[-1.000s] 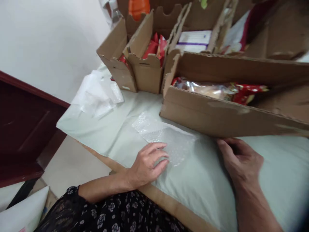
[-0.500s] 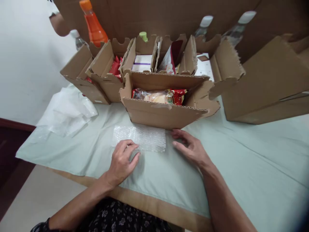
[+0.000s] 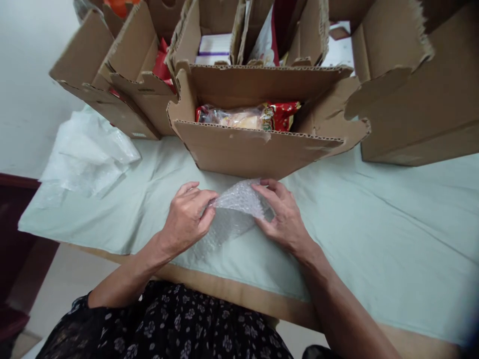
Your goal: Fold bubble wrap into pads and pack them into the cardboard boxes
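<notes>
A clear sheet of bubble wrap (image 3: 239,199) is raised off the cloth between my two hands, its upper part folded or bowed and its lower part hanging towards me. My left hand (image 3: 190,209) pinches its left edge between thumb and fingers. On the right side, my right hand (image 3: 280,209) grips it with the thumb below and the fingers above. Just beyond my hands stands an open cardboard box (image 3: 258,149). Inside it lies a clear packet (image 3: 243,118) with red printed ends; what it contains is hard to make out.
More crumpled bubble wrap (image 3: 90,149) lies at the left on the pale green tablecloth (image 3: 359,239). Behind the front box is a row of open cardboard boxes (image 3: 138,45) with red packets and white cartons (image 3: 213,47). A larger cardboard box (image 3: 419,119) stands at the right.
Both hands have taken hold of the bubble wrap, which lay flat before, and lifted it. The view has tilted down, so the boxes appear larger and higher and the bottles are mostly out of frame.
</notes>
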### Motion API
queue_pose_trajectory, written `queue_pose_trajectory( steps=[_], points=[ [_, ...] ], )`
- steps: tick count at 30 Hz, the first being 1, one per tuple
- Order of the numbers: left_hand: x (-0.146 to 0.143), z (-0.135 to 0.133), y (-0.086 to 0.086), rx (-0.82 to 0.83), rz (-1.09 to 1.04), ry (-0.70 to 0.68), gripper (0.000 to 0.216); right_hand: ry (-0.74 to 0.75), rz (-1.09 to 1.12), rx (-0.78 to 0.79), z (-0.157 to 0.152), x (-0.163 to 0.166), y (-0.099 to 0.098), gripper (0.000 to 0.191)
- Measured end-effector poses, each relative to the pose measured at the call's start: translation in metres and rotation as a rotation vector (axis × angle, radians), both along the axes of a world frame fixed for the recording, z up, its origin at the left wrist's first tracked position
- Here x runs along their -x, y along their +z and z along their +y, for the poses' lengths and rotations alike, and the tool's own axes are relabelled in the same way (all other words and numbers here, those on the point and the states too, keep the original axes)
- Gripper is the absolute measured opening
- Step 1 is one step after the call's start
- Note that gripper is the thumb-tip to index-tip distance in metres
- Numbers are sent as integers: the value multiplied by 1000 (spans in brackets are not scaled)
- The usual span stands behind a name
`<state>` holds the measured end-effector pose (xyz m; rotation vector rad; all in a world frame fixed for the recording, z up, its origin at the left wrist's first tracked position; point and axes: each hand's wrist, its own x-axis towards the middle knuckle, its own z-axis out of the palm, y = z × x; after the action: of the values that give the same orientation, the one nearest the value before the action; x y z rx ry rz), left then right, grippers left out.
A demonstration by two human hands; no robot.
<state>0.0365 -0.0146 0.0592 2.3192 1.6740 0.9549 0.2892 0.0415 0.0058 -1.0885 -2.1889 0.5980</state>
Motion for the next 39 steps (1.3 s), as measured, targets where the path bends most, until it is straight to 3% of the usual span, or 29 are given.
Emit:
queue_pose_trajectory(
  steps=[5, 9, 13, 17, 21, 24, 27, 29, 31, 34, 37, 39],
  points=[
    [-3, 3, 34, 20, 75, -143, 18, 6, -37, -103, -4, -10, 19, 56],
    [5, 10, 43, 177, 64, -293, 14, 12, 13, -110, -8, -10, 33, 17],
    [32, 11, 45, 446, 65, -276, 9, 34, 281, 203, -9, -13, 39, 19],
    [60, 8, 41, 608, -25, -76, 14, -164, 421, 489, -7, -18, 38, 30],
    [66, 15, 25, 536, -175, 176, 17, -198, 308, 570, -9, -16, 35, 42],
    [57, 18, 9, 413, -125, 296, 38, -257, 104, 540, -15, -19, 30, 39],
    [42, 5, -6, 185, -4, 348, 52, -465, -32, 374, -26, -28, 24, 25],
    [29, -9, -13, 67, 42, 270, 47, -577, -33, 175, -35, -29, 21, 24],
    [16, -22, -17, 30, 63, 113, 39, -531, -48, -14, -45, -22, 20, 22],
    [2, -28, -24, 104, 106, -91, 37, -253, -140, -167, -58, 4, 17, 30],
    [1, -24, -37, 264, 216, -143, 45, -27, -322, -145, -66, 27, 10, 44],
    [4, -21, -46, 334, 276, -136, 55, 17, -427, -94, -67, 25, 2, 52]
  ],
)
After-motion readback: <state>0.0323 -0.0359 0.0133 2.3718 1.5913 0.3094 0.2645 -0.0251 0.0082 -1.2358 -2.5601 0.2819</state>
